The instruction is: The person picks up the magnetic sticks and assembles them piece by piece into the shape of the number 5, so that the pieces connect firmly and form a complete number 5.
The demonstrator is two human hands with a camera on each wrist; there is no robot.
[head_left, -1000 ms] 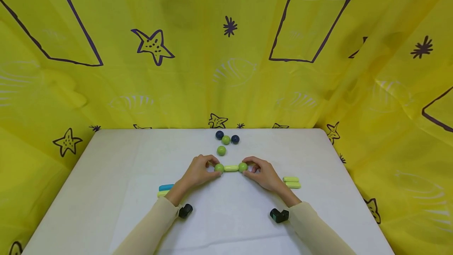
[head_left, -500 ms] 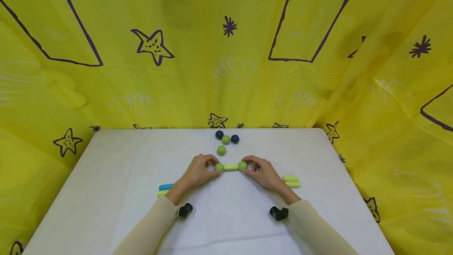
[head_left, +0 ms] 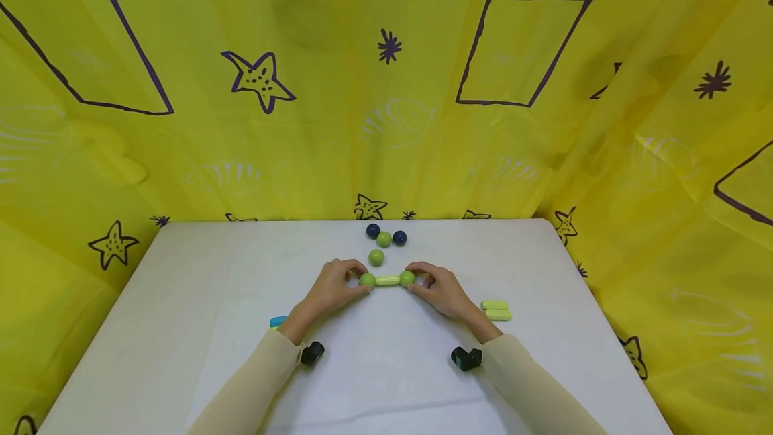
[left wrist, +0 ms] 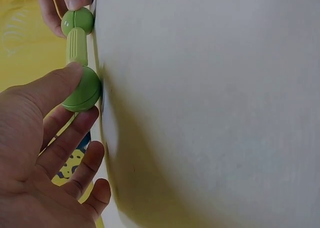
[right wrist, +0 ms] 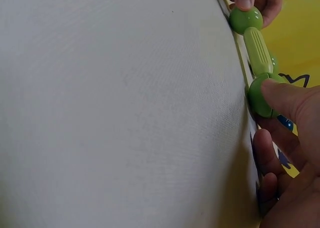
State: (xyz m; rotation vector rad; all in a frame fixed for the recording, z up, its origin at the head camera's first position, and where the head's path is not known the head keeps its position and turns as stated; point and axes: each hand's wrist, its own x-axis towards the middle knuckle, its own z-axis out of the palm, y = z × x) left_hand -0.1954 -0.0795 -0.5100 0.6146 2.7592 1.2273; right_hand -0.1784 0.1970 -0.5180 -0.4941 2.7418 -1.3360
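Note:
Between both hands lies a pale green ribbed rod (head_left: 387, 280) with a green ball at each end, low over the white table. My left hand (head_left: 334, 287) pinches the left green ball (left wrist: 82, 91) between thumb and fingers, its other fingers loosely spread in the left wrist view. The right green ball (right wrist: 261, 98) is pinched the same way by my right hand (head_left: 443, 291). The rod's ends meet both balls. Just beyond the rod sits a loose green ball (head_left: 376, 258).
Farther back, another green ball (head_left: 384, 239) lies between two dark blue balls, one a dark blue ball (head_left: 400, 238) on the right. Two pale green rods (head_left: 496, 310) lie right of my right hand. A blue rod (head_left: 278, 321) is partly hidden by my left wrist. Yellow curtain (head_left: 386, 153) surrounds the table (head_left: 211, 274).
Both hands have shifted slightly left and away from me, carrying the rod and its two balls. The left wrist now covers more of the rods beside it. The grips look the same.

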